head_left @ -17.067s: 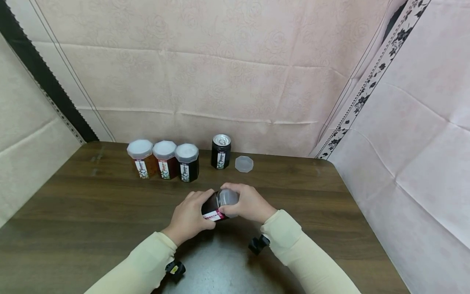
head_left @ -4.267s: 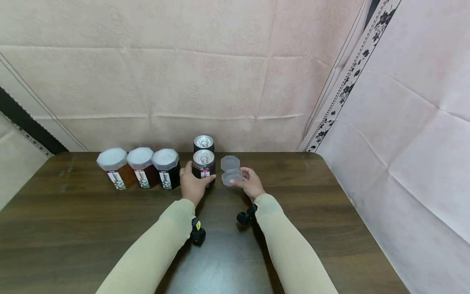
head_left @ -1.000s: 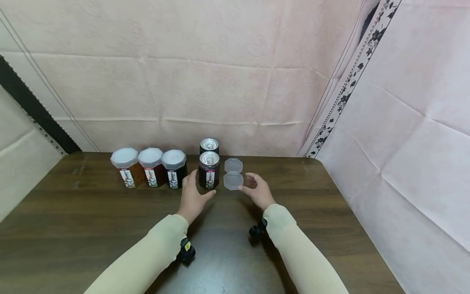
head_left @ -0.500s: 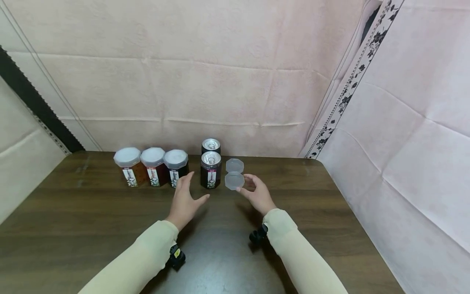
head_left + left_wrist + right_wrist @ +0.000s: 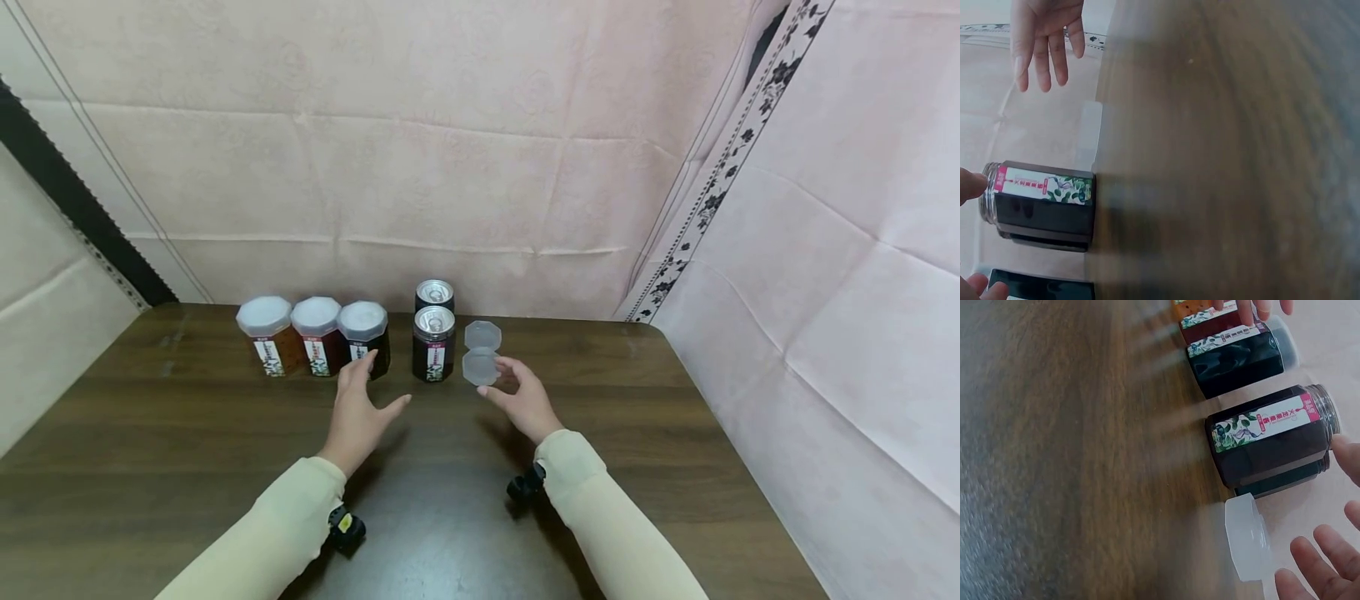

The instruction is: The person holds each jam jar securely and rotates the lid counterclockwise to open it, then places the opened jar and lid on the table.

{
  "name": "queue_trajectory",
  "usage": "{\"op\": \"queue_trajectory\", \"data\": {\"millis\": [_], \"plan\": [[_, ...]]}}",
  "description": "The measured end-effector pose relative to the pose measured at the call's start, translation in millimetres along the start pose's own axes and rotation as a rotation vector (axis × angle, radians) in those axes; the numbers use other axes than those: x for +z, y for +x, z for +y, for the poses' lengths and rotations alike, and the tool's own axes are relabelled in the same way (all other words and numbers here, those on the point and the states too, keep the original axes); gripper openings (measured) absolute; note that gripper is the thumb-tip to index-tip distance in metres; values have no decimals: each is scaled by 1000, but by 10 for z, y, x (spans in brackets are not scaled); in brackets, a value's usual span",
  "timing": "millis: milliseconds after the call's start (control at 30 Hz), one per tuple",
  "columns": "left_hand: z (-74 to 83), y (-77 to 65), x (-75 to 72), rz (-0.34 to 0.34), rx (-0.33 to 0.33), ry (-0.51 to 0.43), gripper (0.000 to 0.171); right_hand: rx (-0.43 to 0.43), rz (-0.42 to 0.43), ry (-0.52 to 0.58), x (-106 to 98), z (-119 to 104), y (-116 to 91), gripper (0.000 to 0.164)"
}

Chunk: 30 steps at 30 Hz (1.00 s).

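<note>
My left hand point(image 5: 354, 421) hovers over the table, thumb spread from the fingers and nothing in its grasp. In the head view its fingertips overlap the dark capped jar point(image 5: 363, 323). To the left of that jar stand a red-brown capped jar point(image 5: 317, 333) and an orange-brown capped jar point(image 5: 268, 333). A dark jar point(image 5: 435, 354) without its cap, topped by a ring-pull lid, stands before a second uncapped jar point(image 5: 435, 290). My right hand point(image 5: 527, 402) is empty, its fingertips right beside a translucent plastic cap point(image 5: 480, 367). Another such cap point(image 5: 483, 335) lies behind it.
The brown wooden table point(image 5: 645, 467) ends at a pale cloth backdrop point(image 5: 465, 167) just behind the jars. Cloth also hangs along both sides. The capped jars form a row at the back left.
Both hands held a jar and its cap earlier; the jar now stands before its twin, its cap on the table. Both hands have let go, and the left has drawn back leftward.
</note>
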<state>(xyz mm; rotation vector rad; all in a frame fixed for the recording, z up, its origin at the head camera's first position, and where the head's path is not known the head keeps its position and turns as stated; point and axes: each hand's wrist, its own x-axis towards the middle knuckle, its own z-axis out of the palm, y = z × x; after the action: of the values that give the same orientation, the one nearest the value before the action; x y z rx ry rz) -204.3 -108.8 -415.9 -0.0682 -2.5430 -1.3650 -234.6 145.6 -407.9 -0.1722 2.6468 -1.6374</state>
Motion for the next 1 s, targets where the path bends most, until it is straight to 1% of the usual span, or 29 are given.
{"op": "queue_trajectory", "data": {"millis": [67, 333, 667, 867, 1000], "plan": [[-13, -5, -18, 10, 2, 0, 83, 1, -3, -14, 6, -16, -9, 60], [-73, -16, -101, 41, 3, -1, 83, -55, -20, -59, 49, -63, -35, 59], [-151, -9, -207, 107, -10, -17, 82, -84, -41, -30, 131, -87, -37, 61], [-180, -3, -251, 147, 5, -40, 81, -76, -55, -8, 191, -108, -69, 59], [-209, 0, -295, 164, -9, -43, 81, -77, -62, -6, 234, -135, -76, 61]]}}
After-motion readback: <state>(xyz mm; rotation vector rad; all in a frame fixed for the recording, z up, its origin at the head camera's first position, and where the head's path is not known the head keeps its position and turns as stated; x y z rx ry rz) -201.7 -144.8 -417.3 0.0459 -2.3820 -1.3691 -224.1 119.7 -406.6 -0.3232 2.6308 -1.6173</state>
